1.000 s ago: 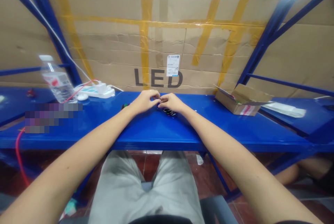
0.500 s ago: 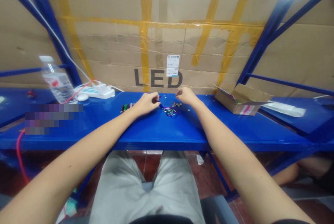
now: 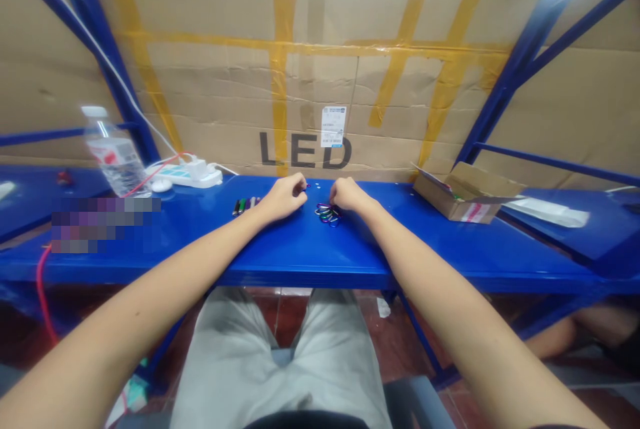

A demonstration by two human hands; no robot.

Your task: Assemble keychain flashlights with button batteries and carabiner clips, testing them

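Note:
My left hand (image 3: 286, 197) hovers over the blue table with thumb and fingers curled together; whatever is between them is hidden. Close to its wrist lies a row of small coloured cylinders (image 3: 243, 205), partly covered by the forearm. My right hand (image 3: 350, 194) reaches down with bent fingers at the table, over the spot of some small metal pieces, which it now hides. Its fingertips are closed and their contents do not show. Between the hands sits a small pile of coloured carabiners (image 3: 328, 216), touching or nearly touching the right fingers. A tiny reddish-purple piece (image 3: 308, 185) shows beyond the left fingers.
An open cardboard box (image 3: 465, 196) stands at the right, beside a white packet (image 3: 550, 210). At the left are a water bottle (image 3: 114, 159) and a power strip (image 3: 193, 176) with cables. A large cardboard sheet (image 3: 225, 96) walls off the back.
My right hand has moved down and slightly left, covering the small metal pieces. The dark blue piece at my left fingertips no longer shows; that hand has barely shifted.

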